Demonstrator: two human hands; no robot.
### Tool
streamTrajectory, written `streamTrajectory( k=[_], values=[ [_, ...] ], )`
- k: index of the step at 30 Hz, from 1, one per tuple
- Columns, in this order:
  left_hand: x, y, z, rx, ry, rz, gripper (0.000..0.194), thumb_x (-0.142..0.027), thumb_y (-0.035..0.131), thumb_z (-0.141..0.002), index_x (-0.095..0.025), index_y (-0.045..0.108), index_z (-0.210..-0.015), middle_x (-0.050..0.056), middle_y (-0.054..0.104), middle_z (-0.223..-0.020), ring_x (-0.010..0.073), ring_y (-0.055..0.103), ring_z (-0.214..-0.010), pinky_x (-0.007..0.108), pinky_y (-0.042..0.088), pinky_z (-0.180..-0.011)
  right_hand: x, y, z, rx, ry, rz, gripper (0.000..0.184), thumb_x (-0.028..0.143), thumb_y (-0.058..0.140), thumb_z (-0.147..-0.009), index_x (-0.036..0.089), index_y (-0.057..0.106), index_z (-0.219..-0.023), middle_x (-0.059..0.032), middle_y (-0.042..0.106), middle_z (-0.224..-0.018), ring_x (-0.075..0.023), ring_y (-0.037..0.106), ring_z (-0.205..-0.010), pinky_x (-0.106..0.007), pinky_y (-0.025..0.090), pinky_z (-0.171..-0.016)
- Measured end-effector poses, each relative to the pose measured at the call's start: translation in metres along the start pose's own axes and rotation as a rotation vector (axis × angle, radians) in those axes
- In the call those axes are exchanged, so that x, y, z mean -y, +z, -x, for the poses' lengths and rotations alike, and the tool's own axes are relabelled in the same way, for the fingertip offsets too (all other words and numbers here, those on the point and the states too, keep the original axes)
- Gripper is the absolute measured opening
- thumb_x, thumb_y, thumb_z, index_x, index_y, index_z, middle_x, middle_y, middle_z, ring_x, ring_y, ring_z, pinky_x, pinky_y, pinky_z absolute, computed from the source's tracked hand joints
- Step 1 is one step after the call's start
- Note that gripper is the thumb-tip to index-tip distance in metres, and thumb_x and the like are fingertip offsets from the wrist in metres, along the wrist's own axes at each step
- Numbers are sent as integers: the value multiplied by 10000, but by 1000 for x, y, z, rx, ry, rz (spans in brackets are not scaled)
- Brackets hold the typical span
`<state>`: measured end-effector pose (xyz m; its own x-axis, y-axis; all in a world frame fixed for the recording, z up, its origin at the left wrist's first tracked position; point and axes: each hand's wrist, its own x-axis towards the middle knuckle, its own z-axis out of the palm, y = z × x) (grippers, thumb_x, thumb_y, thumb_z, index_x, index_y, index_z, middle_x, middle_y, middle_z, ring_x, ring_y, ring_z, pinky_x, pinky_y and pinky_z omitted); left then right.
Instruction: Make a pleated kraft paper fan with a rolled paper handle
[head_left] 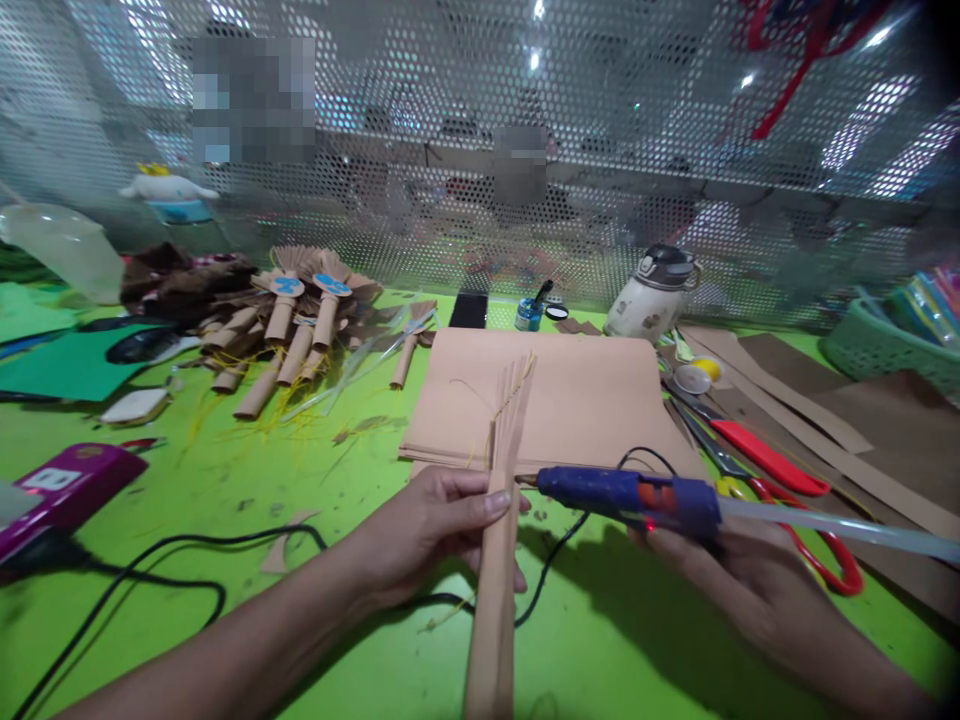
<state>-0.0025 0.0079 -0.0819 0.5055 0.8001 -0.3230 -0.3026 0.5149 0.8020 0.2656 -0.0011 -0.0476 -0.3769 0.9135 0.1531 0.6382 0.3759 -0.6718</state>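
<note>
My left hand [439, 525] is closed around a long pleated strip of tan paper [501, 540], pinching it near its middle; a thin yellow string hangs at the strip's far end. My right hand [739, 575] grips a blue hot glue gun [637, 495] with a clear glue stick [840, 525] sticking out the back. The gun's nozzle points left and touches the pleated strip just beside my left thumb. Behind the strip lies a stack of tan paper sheets [577, 395] on the green table [300, 470].
Red-handled scissors [772, 480] and brown paper strips [825, 420] lie to the right, by a green basket [870, 345]. Finished paper fans [300, 320] are piled at the back left. A magenta box [67, 490], black cords [172, 570], a white flask [652, 295] and a perforated metal wall [480, 150] are also here.
</note>
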Motion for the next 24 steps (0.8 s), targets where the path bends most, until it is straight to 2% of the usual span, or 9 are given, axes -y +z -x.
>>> streamTrajectory(
  k=[4,9,14,20,24],
  values=[
    [0,1,1,-2,-2,16,293,-341,718,-767,-78,687,-893,80,656,-658,248,706,-608,327,565,-585,-1,-2,1,24,2,6,310,443,523,-894,213,729,-863,-37,754,-803,-229,697,-710,-272,570,-594],
    [1,0,1,5,5,11,263,-328,696,-788,-76,682,-861,87,660,-675,241,702,-606,337,568,-597,-2,-4,5,48,-17,28,280,423,533,-895,228,734,-905,-39,759,-843,-238,704,-793,-273,576,-647],
    [1,-1,-1,-1,9,10,261,-325,701,-782,-74,680,-851,85,653,-667,242,699,-598,339,565,-586,2,-5,3,89,-33,13,306,441,501,-911,234,726,-907,-32,753,-797,-224,705,-781,-265,575,-678],
    [0,0,0,-3,-5,13,268,-323,707,-779,-75,680,-879,85,655,-669,246,703,-610,333,562,-588,-5,2,3,32,-65,49,235,389,510,-914,231,685,-919,-30,741,-825,-211,682,-732,-256,546,-601],
    [0,1,0,-14,-6,12,258,-320,718,-767,-79,679,-852,82,655,-665,242,700,-598,332,562,-585,-6,3,5,25,-97,98,218,360,502,-922,229,675,-906,-45,745,-866,-224,684,-750,-281,539,-619]
  ],
)
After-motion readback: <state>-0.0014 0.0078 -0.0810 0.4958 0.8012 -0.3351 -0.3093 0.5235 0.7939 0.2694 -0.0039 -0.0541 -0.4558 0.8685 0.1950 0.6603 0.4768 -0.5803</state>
